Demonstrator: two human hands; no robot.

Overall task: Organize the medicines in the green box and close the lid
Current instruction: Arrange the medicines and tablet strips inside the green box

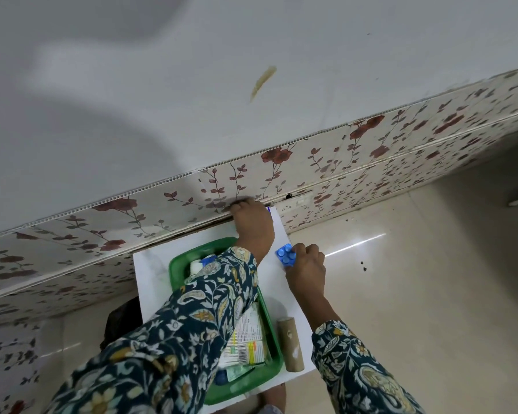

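Note:
The green box (269, 373) lies open on a white board (153, 264), with medicine packets (248, 339) and a white bottle (196, 266) inside; my left sleeve hides much of it. My left hand (253, 224) reaches past the box to the board's far edge by the wall, fingers curled over something with a blue edge that I cannot make out. My right hand (307, 268) is to the right of the box and pinches a blue blister strip (286, 254) of round tablets.
A brown cardboard-coloured roll (290, 343) lies on the board just right of the box. A flowered wall panel (311, 162) runs along the far side. Glossy beige floor tiles (416, 294) spread to the right. A dark object (121, 321) sits left of the board.

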